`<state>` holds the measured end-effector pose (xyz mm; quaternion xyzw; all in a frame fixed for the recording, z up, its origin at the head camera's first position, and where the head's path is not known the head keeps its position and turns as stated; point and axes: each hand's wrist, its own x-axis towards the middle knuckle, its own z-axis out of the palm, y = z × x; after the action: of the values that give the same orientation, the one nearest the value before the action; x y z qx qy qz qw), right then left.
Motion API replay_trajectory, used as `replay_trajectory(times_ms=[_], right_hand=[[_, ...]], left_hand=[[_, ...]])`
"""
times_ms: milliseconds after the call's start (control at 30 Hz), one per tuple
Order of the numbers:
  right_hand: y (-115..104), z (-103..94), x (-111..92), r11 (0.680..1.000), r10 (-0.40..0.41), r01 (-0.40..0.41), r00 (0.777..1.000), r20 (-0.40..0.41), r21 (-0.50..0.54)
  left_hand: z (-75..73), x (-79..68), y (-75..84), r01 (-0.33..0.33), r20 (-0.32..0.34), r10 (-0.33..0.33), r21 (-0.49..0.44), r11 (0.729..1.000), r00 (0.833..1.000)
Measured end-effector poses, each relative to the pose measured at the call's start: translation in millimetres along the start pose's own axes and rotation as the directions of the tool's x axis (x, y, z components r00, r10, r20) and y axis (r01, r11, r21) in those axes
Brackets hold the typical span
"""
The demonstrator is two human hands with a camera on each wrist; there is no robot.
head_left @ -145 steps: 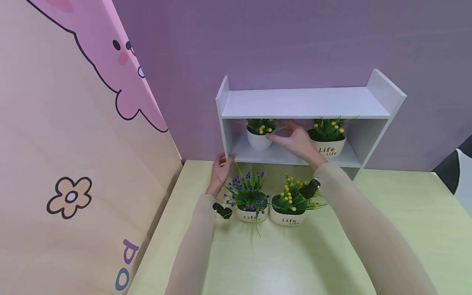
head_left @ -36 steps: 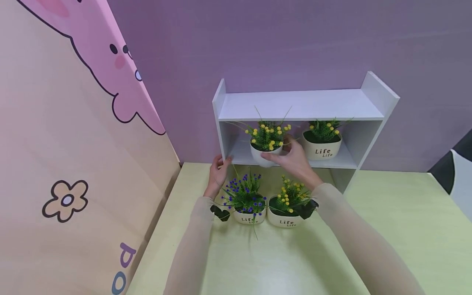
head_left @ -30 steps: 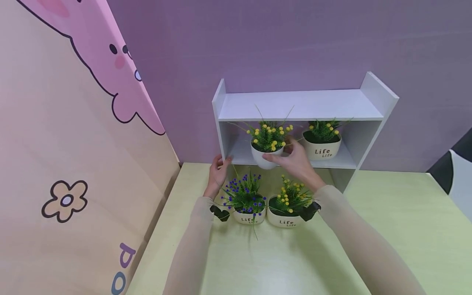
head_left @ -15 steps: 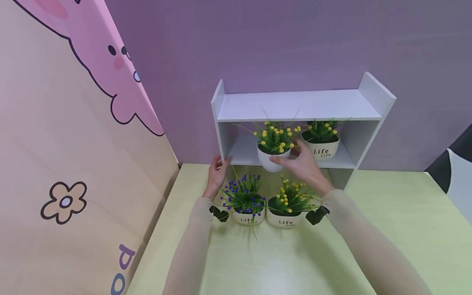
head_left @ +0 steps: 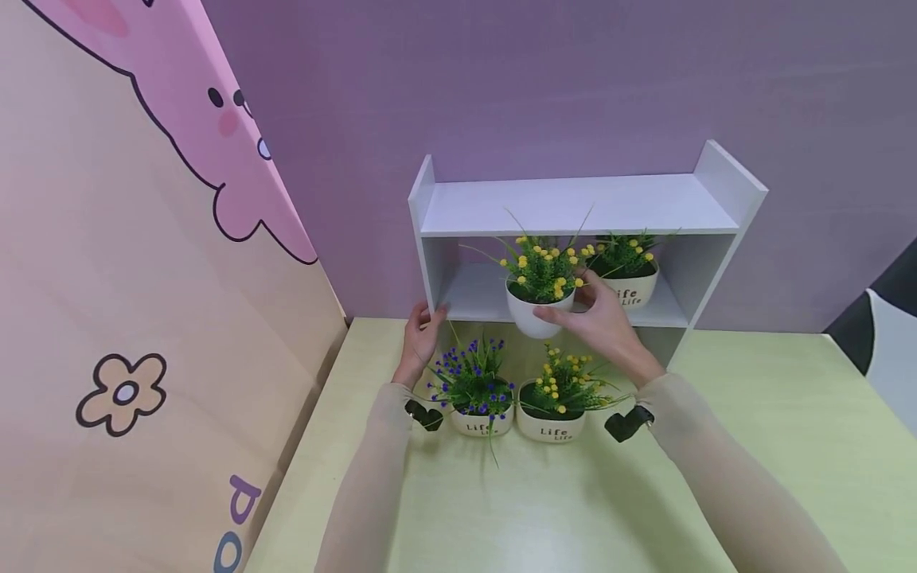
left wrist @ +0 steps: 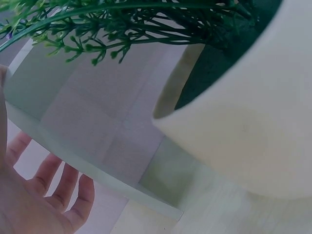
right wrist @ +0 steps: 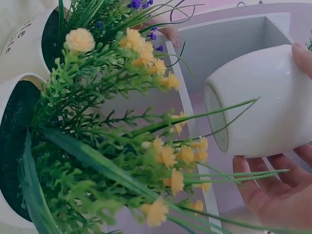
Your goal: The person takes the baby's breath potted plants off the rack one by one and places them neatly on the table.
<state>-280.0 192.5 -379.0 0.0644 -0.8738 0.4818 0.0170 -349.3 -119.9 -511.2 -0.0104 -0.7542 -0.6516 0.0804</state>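
1. The left hand (head_left: 419, 341) grips the side panel of the white shelf (head_left: 573, 205), thumb by its front edge.
2. The right hand (head_left: 602, 325) holds the white pot (head_left: 528, 318) of yellow flowers between thumb and fingers, raised in front of the shelf.
3. Just beyond the right hand, a cream pot (head_left: 634, 291) stands in the shelf, partly hidden.
4. Below and between both hands, a violet-flowered pot (head_left: 483, 425) and a yellow-flowered pot (head_left: 552, 430) stand side by side on the table (head_left: 501, 501).
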Motion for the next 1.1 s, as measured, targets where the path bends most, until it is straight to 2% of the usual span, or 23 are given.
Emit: replay_trajectory(times_ms=[300, 800, 1100], right_hand=[[3.4, -6.8, -8.3, 1.0, 0.015, -0.015, 1.0, 0.005, 0.006], [8.9, -20.7, -22.7, 0.999, 0.034, -0.034, 0.999, 0.008, 0.006], [8.9, -31.3, -30.4, 0.999, 0.006, -0.006, 1.0, -0.001, 0.047]], left_hand=[[0.6, -1.5, 1.8, 0.004, -0.002, -0.004, -0.002, 1.0, 1.0], [-0.7, -6.0, 4.2, 0.049, -0.013, -0.049, -0.004, 0.999, 0.999], [-0.2, -5.4, 6.2, 0.041, -0.006, -0.041, 0.0, 0.999, 0.999]])
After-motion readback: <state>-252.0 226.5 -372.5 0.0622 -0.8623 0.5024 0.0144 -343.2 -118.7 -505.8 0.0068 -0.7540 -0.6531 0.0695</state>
